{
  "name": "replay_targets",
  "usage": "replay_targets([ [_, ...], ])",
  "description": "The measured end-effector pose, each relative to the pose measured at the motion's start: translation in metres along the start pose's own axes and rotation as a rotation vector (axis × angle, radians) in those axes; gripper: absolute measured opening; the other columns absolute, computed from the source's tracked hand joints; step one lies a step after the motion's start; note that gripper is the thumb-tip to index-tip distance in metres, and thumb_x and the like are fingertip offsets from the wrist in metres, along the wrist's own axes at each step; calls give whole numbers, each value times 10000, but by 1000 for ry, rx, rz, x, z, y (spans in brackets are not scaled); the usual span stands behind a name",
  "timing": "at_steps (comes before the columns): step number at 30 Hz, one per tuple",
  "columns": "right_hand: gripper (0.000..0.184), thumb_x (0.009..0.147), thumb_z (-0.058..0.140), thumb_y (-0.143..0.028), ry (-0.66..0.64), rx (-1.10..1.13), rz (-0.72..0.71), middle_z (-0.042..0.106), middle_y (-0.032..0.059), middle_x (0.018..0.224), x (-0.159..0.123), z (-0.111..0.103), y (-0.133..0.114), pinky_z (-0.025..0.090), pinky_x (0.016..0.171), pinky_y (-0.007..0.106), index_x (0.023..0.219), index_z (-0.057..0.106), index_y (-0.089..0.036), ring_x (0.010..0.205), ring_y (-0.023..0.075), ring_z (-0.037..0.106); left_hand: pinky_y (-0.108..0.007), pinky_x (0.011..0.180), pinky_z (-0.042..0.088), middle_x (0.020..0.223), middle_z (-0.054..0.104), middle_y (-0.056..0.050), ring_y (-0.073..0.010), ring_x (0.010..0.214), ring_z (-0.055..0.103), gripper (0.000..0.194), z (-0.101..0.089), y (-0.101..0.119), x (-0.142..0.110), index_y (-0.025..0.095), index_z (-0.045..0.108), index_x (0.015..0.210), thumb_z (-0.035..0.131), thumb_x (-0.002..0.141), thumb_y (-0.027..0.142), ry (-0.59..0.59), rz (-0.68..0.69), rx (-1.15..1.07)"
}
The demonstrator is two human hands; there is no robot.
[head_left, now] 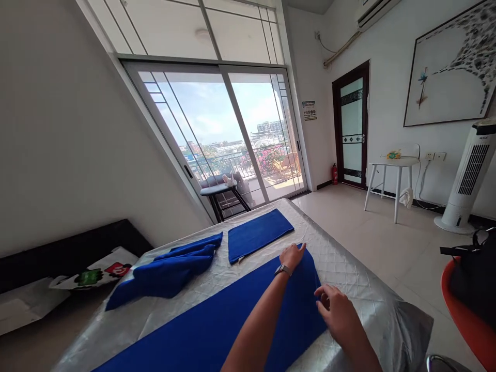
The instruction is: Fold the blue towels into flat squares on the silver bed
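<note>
A long blue cloth [217, 320] lies spread across the near part of a table covered with a silvery quilted sheet [349, 263]. At the cloth's far right corner is my left hand [293, 256], its fingers closed at the edge; a watch [284, 269] is on that wrist. Lower along the right edge, my right hand [336, 311] pinches the cloth between thumb and bent fingers. Beyond my left hand, a folded blue cloth [259, 235] lies flat as a neat rectangle. A crumpled blue cloth [170, 271] is heaped to the left.
Left of the table, a printed white bag [103, 268] lies by a black ledge [73, 245]. A dark stool [220, 191] stands at the sliding glass door. To the right are a white chair [395, 163], a tower fan [470, 175] and a red chair [461, 305] holding a black bag.
</note>
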State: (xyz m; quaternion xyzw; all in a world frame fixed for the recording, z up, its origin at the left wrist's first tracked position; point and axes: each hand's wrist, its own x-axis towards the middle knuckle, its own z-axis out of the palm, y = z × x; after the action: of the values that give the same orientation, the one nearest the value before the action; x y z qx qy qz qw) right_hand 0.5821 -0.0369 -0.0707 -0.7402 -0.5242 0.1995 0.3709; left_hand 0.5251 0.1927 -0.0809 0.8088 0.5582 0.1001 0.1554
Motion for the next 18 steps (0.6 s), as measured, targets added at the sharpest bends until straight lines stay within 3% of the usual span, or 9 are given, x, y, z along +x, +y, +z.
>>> replay_targets([
  [3,269,804,551,-111,-15,71,-49,729,16,916,-2,10,-6,524,722,289,943,707,-281,800,194,711,-379,835,446,1108,728,-249,-354,1086,674,462,3,0,19,108,703,947,519,915,531,-32,-50,-9],
  [7,301,807,544,-106,-48,145,-105,720,13,940,-6,21,-15,528,712,279,966,720,-293,802,187,705,-341,807,458,1099,752,-203,-320,1067,686,420,3,-10,31,150,716,930,498,910,509,-79,-51,-55],
  [11,285,837,534,-112,-76,136,-150,707,12,935,-11,30,-27,523,738,276,947,724,-294,852,192,700,-319,779,457,1036,770,-161,-295,1016,690,441,6,-20,34,169,723,913,518,892,559,-100,-19,-142],
  [15,265,854,531,-97,-134,112,-181,692,18,951,-17,34,-40,522,761,275,927,714,-274,889,191,693,-283,732,447,976,773,-106,-237,935,687,289,3,-32,31,168,731,929,594,856,412,-75,6,-259],
  [18,247,866,535,-102,-144,156,-230,679,15,950,-21,38,-49,533,767,264,933,702,-271,886,180,691,-266,688,440,881,761,-74,-200,843,678,284,-9,-50,25,158,735,917,576,862,386,-41,11,-343],
])
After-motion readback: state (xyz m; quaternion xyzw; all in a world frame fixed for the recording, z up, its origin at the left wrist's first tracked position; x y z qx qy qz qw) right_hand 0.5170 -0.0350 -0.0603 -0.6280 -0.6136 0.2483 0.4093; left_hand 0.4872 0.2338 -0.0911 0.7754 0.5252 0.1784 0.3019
